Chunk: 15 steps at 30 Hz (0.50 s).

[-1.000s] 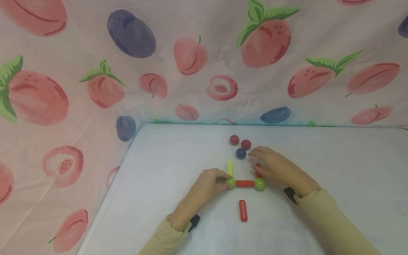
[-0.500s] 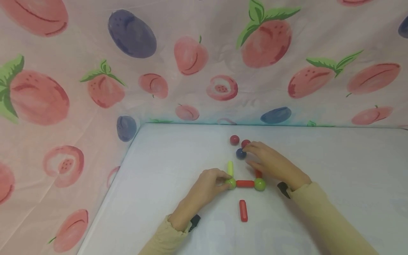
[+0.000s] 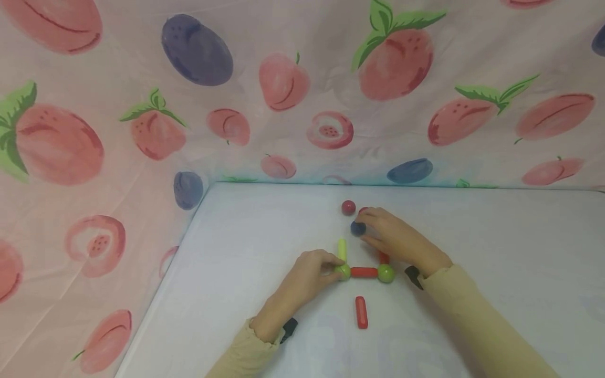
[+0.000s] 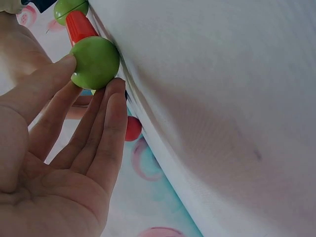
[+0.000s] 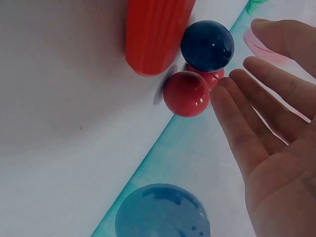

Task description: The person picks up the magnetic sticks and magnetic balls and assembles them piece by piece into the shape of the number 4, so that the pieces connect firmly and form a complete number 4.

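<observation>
My left hand [image 3: 309,273] pinches a green ball [image 4: 96,63] between thumb and fingertips. A red stick [image 3: 364,272] joins it to a second green ball [image 3: 386,273]. From the held ball a yellow-green stick [image 3: 342,249] points toward the back; another red stick [image 3: 384,258], partly covered by my right hand [image 3: 399,235], points back from the second ball. That hand's thumb and forefinger are right at a blue ball [image 5: 207,46], on either side of it in the head view. In the right wrist view its fingers are extended, with a small gap to the blue ball.
Behind the blue ball are two red balls [image 3: 348,207], one mostly hidden by the right hand. A loose red stick [image 3: 361,312] lies on the white table [image 3: 264,220], nearer the front. Fruit-patterned cloth [image 3: 283,131] rises at the back and left.
My right hand has moved left from beside the upright red stick to the blue ball, its fingers now around it in the head view. The left hand keeps its hold on the green ball.
</observation>
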### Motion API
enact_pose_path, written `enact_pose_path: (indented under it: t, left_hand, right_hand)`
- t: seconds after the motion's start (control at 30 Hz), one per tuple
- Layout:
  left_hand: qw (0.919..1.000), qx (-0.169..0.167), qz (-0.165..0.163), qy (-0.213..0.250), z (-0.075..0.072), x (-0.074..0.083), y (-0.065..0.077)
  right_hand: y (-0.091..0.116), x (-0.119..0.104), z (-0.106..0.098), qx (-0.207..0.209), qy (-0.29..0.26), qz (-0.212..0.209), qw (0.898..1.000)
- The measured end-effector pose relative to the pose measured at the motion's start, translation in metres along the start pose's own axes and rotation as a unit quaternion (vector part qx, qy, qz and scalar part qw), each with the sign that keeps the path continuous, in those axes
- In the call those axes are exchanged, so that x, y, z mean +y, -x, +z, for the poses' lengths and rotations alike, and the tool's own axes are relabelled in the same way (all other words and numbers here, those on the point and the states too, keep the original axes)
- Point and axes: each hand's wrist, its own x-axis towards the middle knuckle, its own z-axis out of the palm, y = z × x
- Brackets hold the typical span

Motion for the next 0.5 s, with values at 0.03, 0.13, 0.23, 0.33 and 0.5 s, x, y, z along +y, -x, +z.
enact_pose_path:
  t: [0.03, 0.13, 0.23, 0.33, 0.5]
  left_hand:
    - [1.0000, 0.000, 0.000, 0.000, 0.0000, 0.0000, 0.0000]
    - [1.0000, 0.000, 0.001, 0.002, 0.0001, -0.0002, 0.0002]
    - [1.0000, 0.000, 0.003, 0.005, -0.0001, -0.0002, 0.0004]
    - [1.0000, 0.000, 0.005, 0.008, -0.0004, -0.0001, 0.0005]
    - [0.9999, 0.000, 0.004, 0.010, -0.0008, 0.0003, 0.0005]
  right_hand:
    - [-0.0007, 0.0001, 0.0005, -0.001, 0.000, -0.001, 1.000]
    - [-0.0026, 0.0006, 0.0024, -0.003, -0.001, -0.001, 1.000]
    - [-0.0039, 0.0002, 0.0042, -0.006, -0.005, 0.003, 1.000]
    - [-0.0049, -0.0004, 0.0051, -0.008, -0.007, 0.006, 1.000]
    - [-0.0054, -0.0013, 0.0043, -0.010, -0.003, 0.004, 1.000]
